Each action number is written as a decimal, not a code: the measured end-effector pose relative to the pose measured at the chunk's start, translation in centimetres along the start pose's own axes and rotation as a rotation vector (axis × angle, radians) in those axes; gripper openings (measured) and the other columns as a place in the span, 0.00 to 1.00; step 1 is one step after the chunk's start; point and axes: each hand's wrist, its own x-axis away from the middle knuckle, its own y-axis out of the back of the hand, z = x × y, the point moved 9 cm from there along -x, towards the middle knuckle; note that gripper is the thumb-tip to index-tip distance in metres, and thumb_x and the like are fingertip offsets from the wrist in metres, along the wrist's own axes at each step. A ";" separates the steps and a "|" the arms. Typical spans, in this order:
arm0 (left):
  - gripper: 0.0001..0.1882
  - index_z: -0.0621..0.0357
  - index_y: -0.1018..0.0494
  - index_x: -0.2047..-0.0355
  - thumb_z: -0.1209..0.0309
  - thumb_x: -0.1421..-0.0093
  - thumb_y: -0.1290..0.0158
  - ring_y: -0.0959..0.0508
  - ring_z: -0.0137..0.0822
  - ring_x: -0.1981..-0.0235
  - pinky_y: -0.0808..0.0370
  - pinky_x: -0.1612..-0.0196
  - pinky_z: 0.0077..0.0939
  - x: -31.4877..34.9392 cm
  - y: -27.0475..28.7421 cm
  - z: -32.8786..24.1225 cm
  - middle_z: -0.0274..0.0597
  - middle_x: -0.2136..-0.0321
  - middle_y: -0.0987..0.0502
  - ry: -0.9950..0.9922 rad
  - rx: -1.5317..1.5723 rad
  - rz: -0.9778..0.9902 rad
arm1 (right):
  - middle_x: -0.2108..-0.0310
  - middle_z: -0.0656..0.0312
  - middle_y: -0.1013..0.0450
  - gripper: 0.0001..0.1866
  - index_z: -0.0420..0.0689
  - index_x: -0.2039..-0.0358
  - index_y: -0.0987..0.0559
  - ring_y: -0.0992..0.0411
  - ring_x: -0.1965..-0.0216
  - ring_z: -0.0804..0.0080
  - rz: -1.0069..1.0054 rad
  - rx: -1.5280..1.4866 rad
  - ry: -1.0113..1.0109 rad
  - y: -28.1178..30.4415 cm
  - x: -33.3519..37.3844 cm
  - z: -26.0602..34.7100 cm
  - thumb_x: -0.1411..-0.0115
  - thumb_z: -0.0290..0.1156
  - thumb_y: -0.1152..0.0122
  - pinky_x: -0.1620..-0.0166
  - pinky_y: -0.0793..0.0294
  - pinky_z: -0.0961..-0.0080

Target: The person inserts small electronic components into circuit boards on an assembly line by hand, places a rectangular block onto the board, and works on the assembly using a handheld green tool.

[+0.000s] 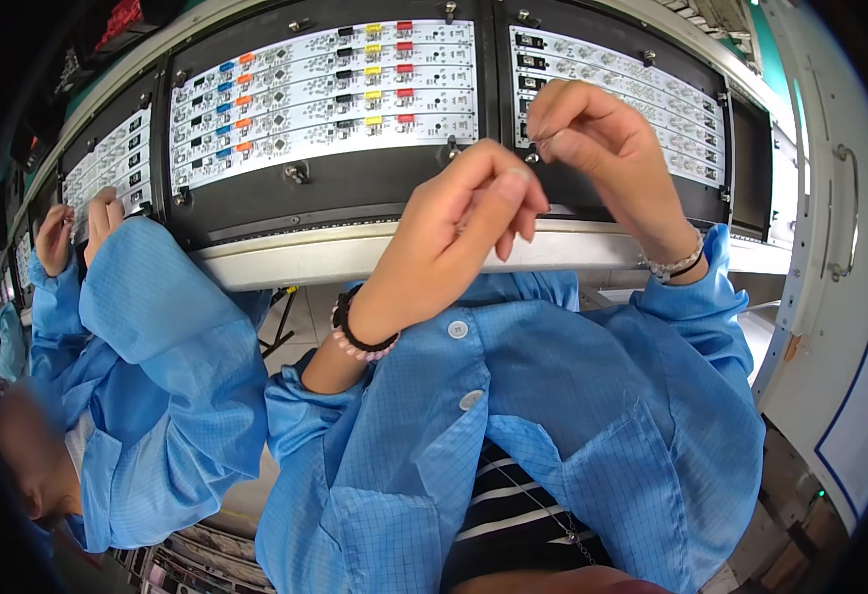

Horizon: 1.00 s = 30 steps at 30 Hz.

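Observation:
My left hand hangs over the front edge of the line, fingers curled and thumb pressed to the index finger. What it holds, if anything, is hidden. Higher and to the right, my right hand pinches thumb and fingertips together over the left end of some white circuit boards. A tiny dark speck shows at those fingertips, too small to name. Left of my hands lie long white circuit boards with orange, blue, black, yellow and red parts, set in a black carrier frame. Neither hand touches the boards visibly.
A silver metal rail runs along the front edge. At left, a co-worker in a blue smock has both hands by another carrier of boards. A pale cabinet panel with a metal handle stands at right.

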 end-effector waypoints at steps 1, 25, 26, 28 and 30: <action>0.14 0.62 0.33 0.67 0.67 0.29 0.63 0.34 0.19 0.81 0.39 0.79 0.11 -0.1 -0.2 0.0 0.36 0.76 0.28 -0.034 -0.020 -0.021 | 0.63 0.60 0.31 0.02 0.39 0.66 0.26 0.32 0.61 0.76 0.022 0.007 -0.011 -0.8 0.1 -0.4 0.39 0.23 0.45 0.54 0.32 0.79; 0.11 0.64 0.31 0.74 0.74 0.35 0.59 0.27 0.20 0.79 0.33 0.77 0.13 0.7 1.7 -0.9 0.36 0.79 0.26 -0.124 0.030 -0.074 | 0.61 0.57 0.33 0.06 0.39 0.63 0.27 0.34 0.58 0.71 0.080 0.392 0.254 -2.8 0.1 0.3 0.41 0.19 0.45 0.54 0.34 0.76; 0.12 0.64 0.31 0.74 0.74 0.35 0.59 0.27 0.20 0.79 0.33 0.78 0.13 0.8 1.8 -1.0 0.36 0.79 0.25 -0.123 0.008 -0.085 | 0.61 0.57 0.33 0.06 0.39 0.63 0.27 0.34 0.58 0.71 0.080 0.391 0.254 -2.9 0.1 0.2 0.41 0.19 0.45 0.54 0.34 0.76; 0.13 0.64 0.30 0.75 0.74 0.35 0.58 0.27 0.20 0.80 0.33 0.79 0.13 0.8 1.8 -1.1 0.35 0.79 0.25 -0.150 -0.043 -0.098 | 0.61 0.57 0.34 0.07 0.39 0.62 0.29 0.34 0.58 0.71 0.080 0.338 0.261 -3.2 0.1 0.2 0.41 0.18 0.47 0.54 0.34 0.76; 0.15 0.65 0.28 0.77 0.73 0.35 0.58 0.27 0.20 0.81 0.34 0.80 0.13 0.9 2.0 -1.6 0.34 0.80 0.25 -0.204 -0.144 -0.122 | 0.61 0.56 0.34 0.07 0.39 0.61 0.29 0.34 0.58 0.71 0.079 0.312 0.264 -3.3 0.1 0.2 0.41 0.18 0.48 0.54 0.35 0.76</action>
